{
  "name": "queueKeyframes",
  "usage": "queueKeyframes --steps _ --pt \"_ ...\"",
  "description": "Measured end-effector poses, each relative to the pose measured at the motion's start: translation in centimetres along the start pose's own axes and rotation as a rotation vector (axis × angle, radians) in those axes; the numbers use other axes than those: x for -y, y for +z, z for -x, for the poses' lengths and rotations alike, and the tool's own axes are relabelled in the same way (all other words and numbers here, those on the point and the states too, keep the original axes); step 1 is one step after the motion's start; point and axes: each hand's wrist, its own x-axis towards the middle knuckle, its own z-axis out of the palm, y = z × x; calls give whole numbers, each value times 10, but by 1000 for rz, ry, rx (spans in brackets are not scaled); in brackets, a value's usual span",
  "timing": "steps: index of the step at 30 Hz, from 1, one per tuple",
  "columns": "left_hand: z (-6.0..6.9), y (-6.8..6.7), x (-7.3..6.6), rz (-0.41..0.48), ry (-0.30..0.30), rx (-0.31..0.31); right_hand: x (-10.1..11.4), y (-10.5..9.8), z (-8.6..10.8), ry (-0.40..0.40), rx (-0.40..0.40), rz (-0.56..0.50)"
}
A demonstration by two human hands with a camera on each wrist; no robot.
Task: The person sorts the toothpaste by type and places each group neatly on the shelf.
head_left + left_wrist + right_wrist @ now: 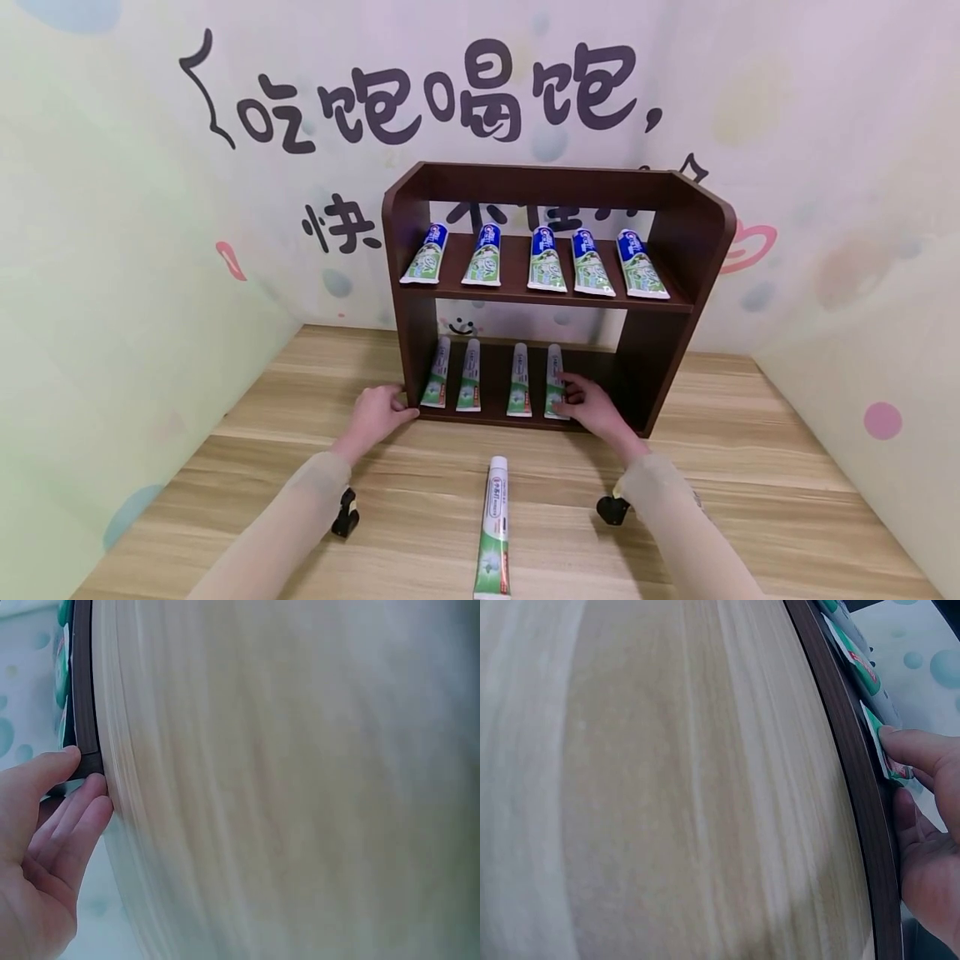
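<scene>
A dark brown two-tier shelf [555, 297] stands on the table. My left hand [378, 412] holds its lower left corner; in the left wrist view the thumb lies on the board and the fingers [88, 814] bend round the end. On the lower tier, my right hand [596, 407] grips the rightmost white-and-green toothpaste tube [553, 367] near its flat end. The right wrist view shows the thumb [915, 746] on that tube, with the other fingers partly hidden. Left of it lie more such tubes [519, 379]. One more toothpaste tube [493, 521] lies on the table between my forearms, cap toward the shelf.
Several blue-and-green toothpaste tubes [546, 262] lie side by side on the upper tier. The wood-grain table [405, 517] is bounded by a printed back wall [337, 50] and side walls. Black wrist-mounted pieces [346, 512] hang under both sleeves.
</scene>
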Motion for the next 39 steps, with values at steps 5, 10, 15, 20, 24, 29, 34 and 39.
queueKeyframes --steps 5,10,15,20,24,29,34,39 --pt "0 1 0 -3 3 1 -1 1 0 -3 -4 1" --pt "-2 0 1 -3 4 3 -1 1 -1 -9 -1 4" --pt "-2 0 1 23 1 13 1 -1 -1 -5 14 0" --pt "-2 0 1 40 -4 18 3 -2 1 -4 8 6" --pt "-2 0 2 42 -7 14 8 -1 4 -15 -45 28" --pt "-3 1 1 39 -9 12 20 3 13 -35 -128 65" --pt "-2 0 1 42 -16 24 32 9 24 -64 -152 65" --pt "-1 0 1 59 -21 31 44 15 39 -109 -124 57"
